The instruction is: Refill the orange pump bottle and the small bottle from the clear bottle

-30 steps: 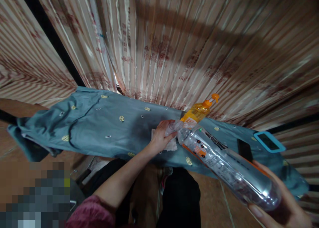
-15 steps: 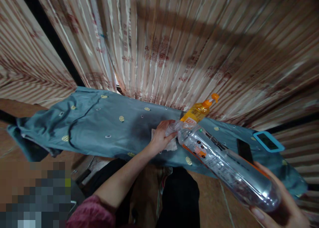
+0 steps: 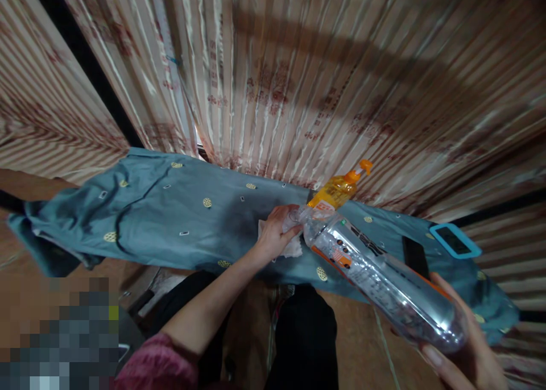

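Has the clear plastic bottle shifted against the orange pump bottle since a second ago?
No. The clear plastic bottle keeps its neck beside the orange pump bottle; only the view drifted.

Cloth (image 3: pixel 170 219) left half free; orange bottle (image 3: pixel 336 190), phones (image 3: pixel 454 241) crowd right, curtain (image 3: pixel 298 83) behind.

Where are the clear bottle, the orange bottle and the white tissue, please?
clear bottle (image 3: pixel 375 276): head view, on the labelled middle of its body.
orange bottle (image 3: pixel 335 192): head view, on its amber body below the pump.
white tissue (image 3: pixel 293 248): head view, on the crumpled part showing beside the fingers.
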Demonstrator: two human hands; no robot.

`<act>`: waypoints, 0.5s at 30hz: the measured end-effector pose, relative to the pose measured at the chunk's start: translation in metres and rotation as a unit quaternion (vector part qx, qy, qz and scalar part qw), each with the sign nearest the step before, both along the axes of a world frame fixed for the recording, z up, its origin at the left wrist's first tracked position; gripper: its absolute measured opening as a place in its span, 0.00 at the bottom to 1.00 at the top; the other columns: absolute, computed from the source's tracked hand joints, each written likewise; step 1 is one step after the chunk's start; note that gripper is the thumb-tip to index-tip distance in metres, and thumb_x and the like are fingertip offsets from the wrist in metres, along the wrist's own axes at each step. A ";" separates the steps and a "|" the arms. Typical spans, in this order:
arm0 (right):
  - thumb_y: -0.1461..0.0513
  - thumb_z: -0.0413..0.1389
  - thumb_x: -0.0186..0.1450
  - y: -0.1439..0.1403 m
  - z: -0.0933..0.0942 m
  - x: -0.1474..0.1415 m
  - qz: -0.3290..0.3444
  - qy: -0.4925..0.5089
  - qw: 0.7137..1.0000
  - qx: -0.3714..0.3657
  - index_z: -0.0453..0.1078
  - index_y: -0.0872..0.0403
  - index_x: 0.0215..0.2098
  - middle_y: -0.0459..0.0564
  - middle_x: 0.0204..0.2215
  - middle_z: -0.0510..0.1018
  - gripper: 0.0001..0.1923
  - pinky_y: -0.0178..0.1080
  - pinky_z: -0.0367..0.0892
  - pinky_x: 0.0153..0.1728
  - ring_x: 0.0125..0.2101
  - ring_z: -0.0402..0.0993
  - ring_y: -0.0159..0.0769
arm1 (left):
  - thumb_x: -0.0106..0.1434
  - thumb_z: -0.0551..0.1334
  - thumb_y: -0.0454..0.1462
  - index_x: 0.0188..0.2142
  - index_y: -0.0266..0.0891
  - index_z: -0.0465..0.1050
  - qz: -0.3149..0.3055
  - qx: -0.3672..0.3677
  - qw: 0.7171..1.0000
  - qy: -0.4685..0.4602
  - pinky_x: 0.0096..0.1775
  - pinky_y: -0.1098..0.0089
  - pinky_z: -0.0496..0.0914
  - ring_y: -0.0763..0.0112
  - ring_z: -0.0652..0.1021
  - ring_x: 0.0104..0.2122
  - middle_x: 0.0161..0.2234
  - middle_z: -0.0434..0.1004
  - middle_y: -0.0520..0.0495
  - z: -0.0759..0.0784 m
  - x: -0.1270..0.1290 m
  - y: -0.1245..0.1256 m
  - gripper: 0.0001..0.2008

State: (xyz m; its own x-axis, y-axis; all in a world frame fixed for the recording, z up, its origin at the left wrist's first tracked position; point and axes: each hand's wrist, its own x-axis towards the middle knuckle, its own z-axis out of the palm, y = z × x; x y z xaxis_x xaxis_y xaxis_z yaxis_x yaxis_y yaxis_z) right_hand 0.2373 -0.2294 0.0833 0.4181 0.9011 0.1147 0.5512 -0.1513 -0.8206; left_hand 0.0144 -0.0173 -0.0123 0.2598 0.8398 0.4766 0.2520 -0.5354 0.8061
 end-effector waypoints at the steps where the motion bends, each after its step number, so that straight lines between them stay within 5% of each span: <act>1: 0.46 0.57 0.62 0.001 0.002 -0.002 -0.013 0.031 0.999 -0.004 0.50 0.45 0.68 0.46 0.66 0.57 0.40 0.57 0.40 0.66 0.65 0.51 0.57 | 0.65 0.61 0.43 0.52 0.36 0.70 0.001 0.000 1.000 0.001 0.52 0.57 0.70 0.56 0.76 0.50 0.48 0.77 0.39 0.000 0.000 0.000 0.18; 10: 0.40 0.60 0.56 0.005 0.002 -0.004 -0.033 0.023 0.999 0.008 0.50 0.51 0.69 0.51 0.66 0.58 0.51 0.55 0.40 0.67 0.65 0.52 0.60 | 0.65 0.61 0.42 0.51 0.35 0.70 -0.005 0.004 1.000 -0.002 0.52 0.58 0.70 0.56 0.76 0.49 0.48 0.78 0.39 0.000 0.000 0.000 0.18; 15: 0.42 0.63 0.53 0.007 0.001 0.000 -0.059 0.038 0.997 -0.013 0.52 0.42 0.68 0.47 0.64 0.62 0.49 0.59 0.44 0.65 0.63 0.55 0.61 | 0.65 0.61 0.42 0.52 0.38 0.70 -0.001 0.006 1.000 0.002 0.51 0.57 0.70 0.56 0.76 0.49 0.48 0.78 0.41 -0.001 0.000 0.000 0.18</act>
